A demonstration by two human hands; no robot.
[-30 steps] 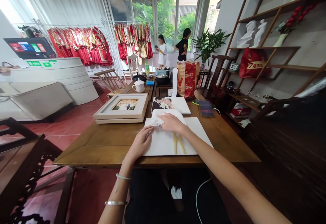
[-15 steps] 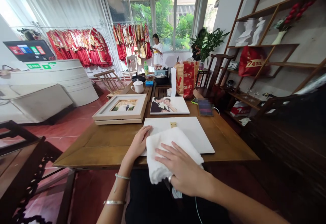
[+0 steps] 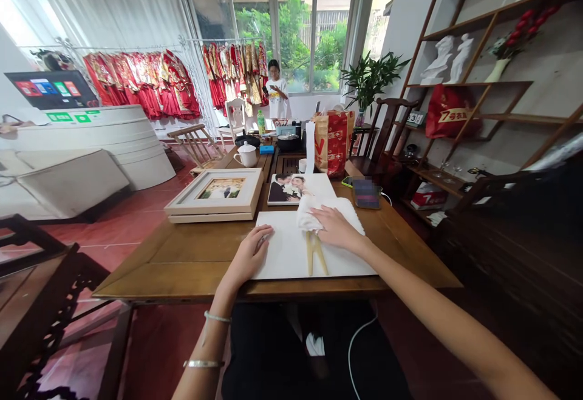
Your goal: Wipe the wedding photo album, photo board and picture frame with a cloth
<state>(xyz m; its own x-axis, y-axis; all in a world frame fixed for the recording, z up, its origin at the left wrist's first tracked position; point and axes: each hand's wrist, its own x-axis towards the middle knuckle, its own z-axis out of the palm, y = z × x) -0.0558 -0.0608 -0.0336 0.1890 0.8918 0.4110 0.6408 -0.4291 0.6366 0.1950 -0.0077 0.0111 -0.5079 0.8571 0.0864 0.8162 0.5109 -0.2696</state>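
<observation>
A white flat panel (image 3: 279, 255) lies on the wooden table in front of me. My left hand (image 3: 255, 249) rests on its left edge with the fingers stretched out over the surface. My right hand (image 3: 336, 225) presses on a folded white cloth (image 3: 310, 210), near the panel's far right side; part of the palm and thumb is hidden. Below the cloth a pale beige, two-legged piece (image 3: 310, 260) shows on the panel, its upper end covered by the cloth. Just behind the panel lies a wedding photo print (image 3: 285, 190), partly overlapped in view by the cloth.
Stacked light wood picture frames (image 3: 186, 209) sit at left on the table (image 3: 182, 260). A phone (image 3: 367, 193) with a cable lies at right. Behind are a paper bag (image 3: 334, 145) and a lidded white cup (image 3: 246, 155). A person (image 3: 277, 93) stands by the window.
My right hand has slid the cloth forward and to the right, from the panel's near edge to its far side. More of the beige piece shows. My left hand has stayed put.
</observation>
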